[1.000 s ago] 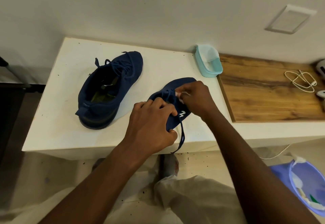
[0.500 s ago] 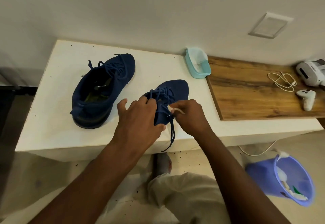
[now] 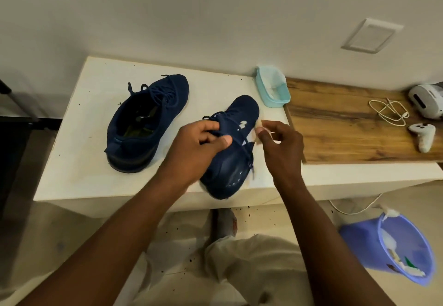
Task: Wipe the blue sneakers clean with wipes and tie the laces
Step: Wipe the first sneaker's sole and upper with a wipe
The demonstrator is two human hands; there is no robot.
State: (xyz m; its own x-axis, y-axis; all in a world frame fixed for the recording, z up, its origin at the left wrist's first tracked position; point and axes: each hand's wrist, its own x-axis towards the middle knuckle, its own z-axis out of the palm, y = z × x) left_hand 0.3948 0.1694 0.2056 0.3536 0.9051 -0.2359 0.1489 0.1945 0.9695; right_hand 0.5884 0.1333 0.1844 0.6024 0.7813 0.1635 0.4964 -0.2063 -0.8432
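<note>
Head view: left hand [image 3: 199, 142] grips the dark blue knit sneaker [image 3: 227, 169] by its laces [image 3: 242, 146]; right hand [image 3: 281, 145], its grip seemingly pinching a crumpled white wipe [image 3: 260, 129] beside it. Brace firmly, wipe lightly.

One head-worn wide-angle view looks forward and steeply down, close over the white surface [image 3: 72, 157], toward the wall beyond.

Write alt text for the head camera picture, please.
A left hand grips a blue sneaker at the edge of a white table while the right hand pinches a wipe at its side. A second sneaker lies to the left, a teal tub behind.
</note>
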